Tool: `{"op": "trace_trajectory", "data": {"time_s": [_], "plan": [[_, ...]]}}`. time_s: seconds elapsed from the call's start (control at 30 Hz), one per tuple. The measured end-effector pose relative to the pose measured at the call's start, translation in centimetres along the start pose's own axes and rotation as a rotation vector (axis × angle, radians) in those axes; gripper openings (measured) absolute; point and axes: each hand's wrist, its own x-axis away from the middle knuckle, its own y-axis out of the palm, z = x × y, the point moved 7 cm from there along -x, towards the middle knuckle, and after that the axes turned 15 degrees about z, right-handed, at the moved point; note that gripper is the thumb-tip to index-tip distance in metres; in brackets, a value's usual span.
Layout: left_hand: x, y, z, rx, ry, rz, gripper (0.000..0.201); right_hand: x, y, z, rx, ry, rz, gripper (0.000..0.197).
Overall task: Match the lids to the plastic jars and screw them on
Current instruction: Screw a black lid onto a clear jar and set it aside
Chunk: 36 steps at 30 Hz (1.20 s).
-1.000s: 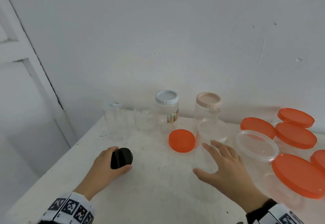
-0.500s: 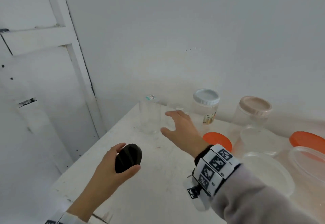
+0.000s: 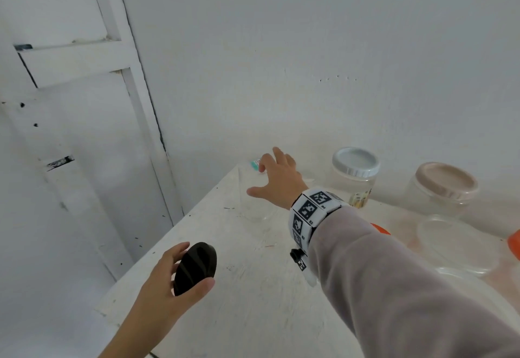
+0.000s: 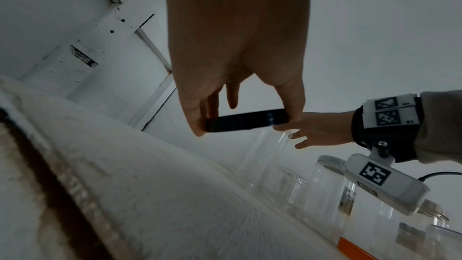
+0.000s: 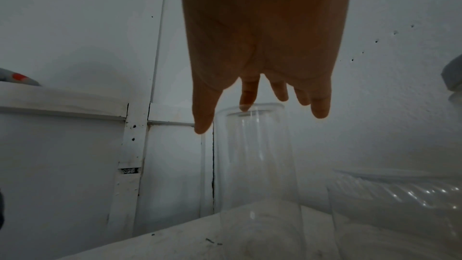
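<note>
My left hand [image 3: 180,276] pinches a round black lid [image 3: 195,267] between thumb and fingers, held above the near left part of the white table [image 3: 253,301]; the left wrist view shows the black lid [image 4: 246,120] edge-on in that grip. My right hand [image 3: 274,180] reaches across to the far left corner with spread, straight fingers just over the rim of a tall clear jar [image 3: 254,197] with no lid. In the right wrist view the right hand [image 5: 260,114] hovers at the clear jar [image 5: 255,165], a fingertip at its rim; it holds nothing.
A clear jar with a white lid [image 3: 356,162] and one with a beige lid [image 3: 447,180] stand by the back wall. Shallow clear tubs [image 3: 453,242] and orange lids [image 3: 380,228] lie at the right. The table's left edge drops off beside a white door frame [image 3: 146,121].
My right hand has swung from the right side of the table across to the tall clear jar at the far left. The left hand has lifted the black lid off the table.
</note>
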Motion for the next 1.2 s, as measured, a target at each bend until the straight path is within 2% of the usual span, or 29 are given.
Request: {"op": "trace_trajectory", "data": {"time_s": [0.1,0.17,0.27,0.37,0.47,0.53,0.6,0.7,0.83,0.93,1.07,1.2], "plan": [[0.1,0.3,-0.3,0.004,-0.014,-0.001,0.069,0.0,0.0,-0.4,0.011,0.006,-0.02,0.047],[0.2,0.3,-0.5,0.002,-0.018,0.001,0.069,0.0,-0.2,-0.5,0.019,-0.011,0.028,0.051],[0.3,0.1,-0.7,-0.002,-0.021,0.007,0.071,0.4,-0.5,-0.6,-0.079,-0.008,0.091,0.07],[0.6,0.0,-0.6,0.007,-0.034,0.005,0.075,1.1,-0.2,-0.5,-0.012,-0.023,0.026,0.092],[0.9,-0.1,-0.1,0.018,-0.029,0.006,0.074,2.3,-0.4,0.0,0.054,-0.04,-0.006,0.089],[1.1,-0.2,0.6,0.005,-0.005,0.007,0.074,3.4,-1.1,0.5,0.002,-0.026,0.046,0.087],[1.4,-0.2,1.5,0.003,0.013,0.008,0.075,4.6,-2.0,1.4,-0.088,0.042,0.115,0.085],[1.8,-0.2,2.8,0.013,0.037,0.017,0.077,6.8,-3.0,3.1,-0.274,0.237,0.15,0.084],[2.3,-0.3,5.0,0.033,0.066,0.057,0.074,10.5,-2.7,5.0,-0.598,0.552,0.054,0.077],[2.7,-0.3,6.7,0.053,0.094,0.08,0.073,13.5,-2.2,5.0,-0.952,0.727,-0.076,0.064],[3.6,-0.3,8.5,0.067,0.117,0.102,0.075,17.0,-2.5,5.5,-1.169,0.882,-0.157,0.042],[4.5,-0.1,10.1,0.066,0.132,0.119,0.082,19.7,-2.3,6.3,-1.368,0.963,-0.175,0.052]]}}
